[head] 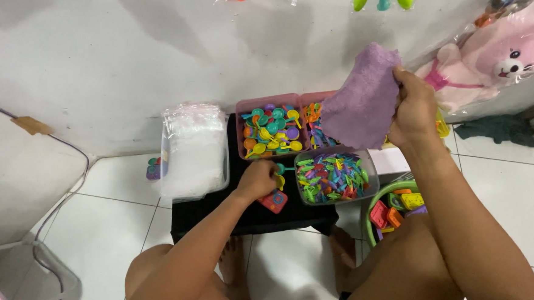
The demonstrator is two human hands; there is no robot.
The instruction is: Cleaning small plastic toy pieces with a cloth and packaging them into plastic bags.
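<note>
On the black mat (pixel 222 216) laid over the white tiled floor, the left hand (pixel 256 180) is seen from the head camera, curled down over small toy pieces: a yellow piece (pixel 279 181) is pinched at the fingertips, and a red square toy (pixel 273 201) lies just under the hand, touching it. How tightly the fingers are closed cannot be told. The right hand (pixel 412 107) is raised above the trays, and a purple cloth (pixel 362 99) is gripped by its edge in closed fingers, hanging in front of the wall. Behind the left hand a pink tray (pixel 270 130) of round coloured pieces is set, with a second pink tray (pixel 316 127) beside it, partly hidden by the cloth. A clear tub (pixel 335 177) of coloured clips stands just right of the left hand. A green basket (pixel 395 209) of square toys is placed by the right knee. A clear bin (pixel 194 149) of plastic bags rests at the mat's left end. A pink plush (pixel 494 65) in wrapping leans against the wall.
</note>
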